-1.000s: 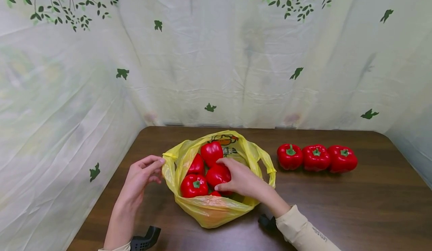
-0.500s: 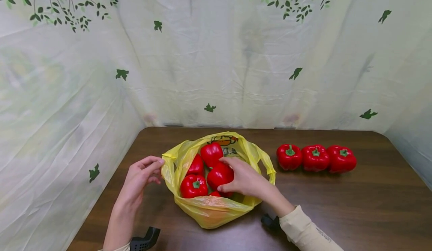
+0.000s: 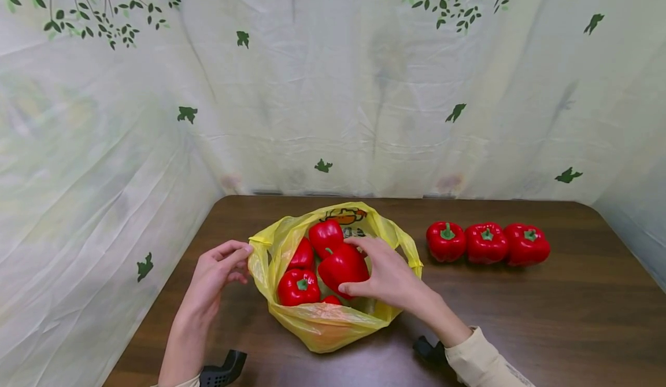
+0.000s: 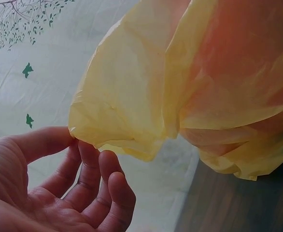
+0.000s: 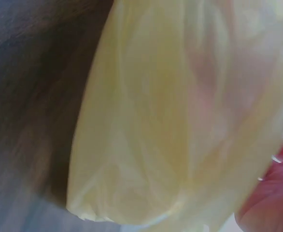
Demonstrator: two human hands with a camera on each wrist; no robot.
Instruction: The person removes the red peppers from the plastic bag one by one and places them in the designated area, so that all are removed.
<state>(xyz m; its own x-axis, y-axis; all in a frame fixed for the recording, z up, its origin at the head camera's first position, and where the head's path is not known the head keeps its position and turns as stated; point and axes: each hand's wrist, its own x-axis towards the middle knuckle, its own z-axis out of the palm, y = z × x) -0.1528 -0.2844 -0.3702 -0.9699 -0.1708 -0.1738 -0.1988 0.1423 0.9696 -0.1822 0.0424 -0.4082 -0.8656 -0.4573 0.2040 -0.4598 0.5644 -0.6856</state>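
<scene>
A yellow plastic bag [image 3: 317, 329] stands with its mouth wide, several red bell peppers inside. My left hand [image 3: 221, 271] pinches the left handle edge of the bag between thumb and fingertip, as the left wrist view shows close up. Inside the mouth, my right hand [image 3: 385, 274] grips one bell pepper [image 3: 340, 268], thumb below and fingers over its far side. It sits above the others, tilted with its green stem to the upper left. Another bell pepper [image 3: 299, 287] lies beside it. In the right wrist view the bag's film [image 5: 141, 121] covers most of the scene.
Three red bell peppers [image 3: 486, 242] stand in a row on the brown wooden table [image 3: 520, 323], right of the bag. A pale curtain [image 3: 364, 115] printed with leaves hangs behind the table and along its left side. Black wrist mounts [image 3: 224, 369] show below the hands.
My right hand has lifted the bell pepper slightly and drawn it to the right, its stem now turned up into view. My left hand keeps its pinch on the bag.
</scene>
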